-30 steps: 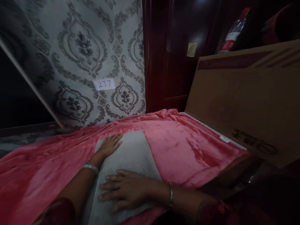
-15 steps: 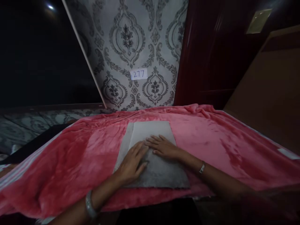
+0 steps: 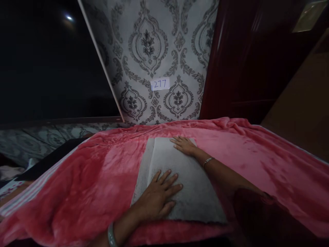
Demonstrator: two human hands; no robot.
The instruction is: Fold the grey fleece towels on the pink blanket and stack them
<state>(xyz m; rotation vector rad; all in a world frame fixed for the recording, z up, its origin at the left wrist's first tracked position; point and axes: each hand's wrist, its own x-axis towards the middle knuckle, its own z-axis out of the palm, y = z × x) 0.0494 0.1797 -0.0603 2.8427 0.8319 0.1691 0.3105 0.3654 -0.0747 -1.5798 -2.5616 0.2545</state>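
The grey cloth (image 3: 177, 178) is pressed flat on the pink blanket (image 3: 84, 178). The left hand (image 3: 158, 197) is spread wide near the cloth's near edge, palm down, nothing held in its grip. The right hand (image 3: 185, 144) is laid open on the far corner, well beyond the left. A "277" label (image 3: 160, 84) is seen on the wall further beyond.
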